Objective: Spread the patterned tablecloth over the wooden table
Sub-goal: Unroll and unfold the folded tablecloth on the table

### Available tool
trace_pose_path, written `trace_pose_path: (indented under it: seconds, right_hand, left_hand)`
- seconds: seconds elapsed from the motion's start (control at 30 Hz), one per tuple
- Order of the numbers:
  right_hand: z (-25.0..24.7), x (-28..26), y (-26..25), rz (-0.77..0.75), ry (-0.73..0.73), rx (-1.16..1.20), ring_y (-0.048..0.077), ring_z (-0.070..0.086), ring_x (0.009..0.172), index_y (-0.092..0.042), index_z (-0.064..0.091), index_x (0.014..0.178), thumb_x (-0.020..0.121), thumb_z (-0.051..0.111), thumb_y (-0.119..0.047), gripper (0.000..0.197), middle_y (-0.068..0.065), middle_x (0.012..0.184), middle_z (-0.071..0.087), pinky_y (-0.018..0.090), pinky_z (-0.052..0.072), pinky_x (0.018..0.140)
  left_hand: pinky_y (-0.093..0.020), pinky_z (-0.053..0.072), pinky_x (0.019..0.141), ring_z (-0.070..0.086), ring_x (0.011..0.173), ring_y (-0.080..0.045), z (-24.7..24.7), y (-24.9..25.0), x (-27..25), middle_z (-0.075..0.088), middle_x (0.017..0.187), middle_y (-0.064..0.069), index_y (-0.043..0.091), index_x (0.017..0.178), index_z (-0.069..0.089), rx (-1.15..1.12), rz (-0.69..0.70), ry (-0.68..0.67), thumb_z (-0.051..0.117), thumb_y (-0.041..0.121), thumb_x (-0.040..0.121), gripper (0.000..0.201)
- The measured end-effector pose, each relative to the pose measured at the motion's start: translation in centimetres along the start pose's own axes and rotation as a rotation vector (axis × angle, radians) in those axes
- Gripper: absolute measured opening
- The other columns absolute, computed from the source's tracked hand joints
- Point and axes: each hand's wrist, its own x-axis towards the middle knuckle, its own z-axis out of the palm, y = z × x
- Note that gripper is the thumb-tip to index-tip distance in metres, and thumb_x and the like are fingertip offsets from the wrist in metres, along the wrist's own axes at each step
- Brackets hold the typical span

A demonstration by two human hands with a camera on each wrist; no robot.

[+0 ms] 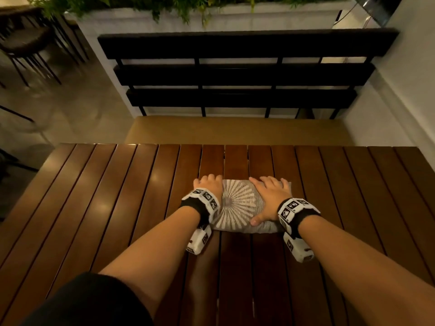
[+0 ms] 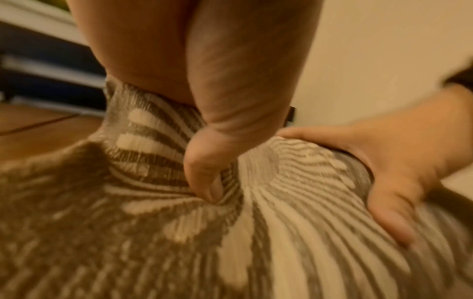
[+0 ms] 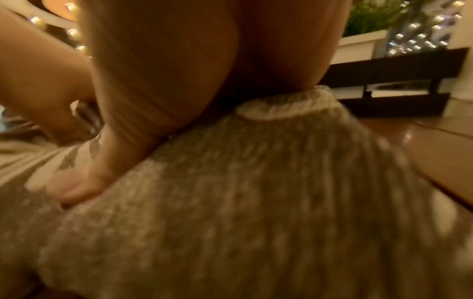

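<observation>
The folded tablecloth [image 1: 240, 204] is lying mid-table [image 1: 106, 196], well inside every edge. The left hand [image 1: 208, 184] is pinching its left end; the right hand [image 1: 270, 198] is pressing flat, fingers extended.

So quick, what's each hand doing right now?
Left hand: pinching the folded tablecloth.
Right hand: open, fingers flat on the tablecloth.

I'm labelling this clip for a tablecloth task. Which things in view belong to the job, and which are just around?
Job:
folded tablecloth
wooden table
left hand, gripping the cloth
right hand, flat on it

Bystanders:
dark slatted bench
planter
chairs
</observation>
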Motion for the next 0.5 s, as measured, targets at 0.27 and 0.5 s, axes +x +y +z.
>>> trace_pose_path:
  seconds: [0.27,0.5]
  right_hand:
    - [-1.2,0.9,3.3,-0.025,-0.047,0.088,0.022,0.027,0.135,-0.036,0.012,0.148,0.045,0.070,-0.080,0.126,-0.001,0.144,0.032,0.048,0.015,0.111]
    - [-1.8,2.3,2.1,0.036,0.085,0.004,0.023,0.044,0.120,-0.029,0.035,0.136,0.050,0.069,-0.077,0.104,-0.001,0.127,0.049,0.047,0.024,0.104]
  left_hand:
    - [-0.045,0.048,0.096,0.055,0.112,-0.027,0.2,-2.9,0.3,0.056,0.120,-0.004,0.023,0.130,0.041,-0.299,0.063,-0.081,0.083,0.026,0.064,0.079]
    - [-0.042,0.051,0.087,0.062,0.099,-0.028,-1.9,-2.6,1.4,0.063,0.107,-0.002,0.024,0.120,0.044,-0.116,0.068,-0.018,0.078,0.032,0.072,0.060]
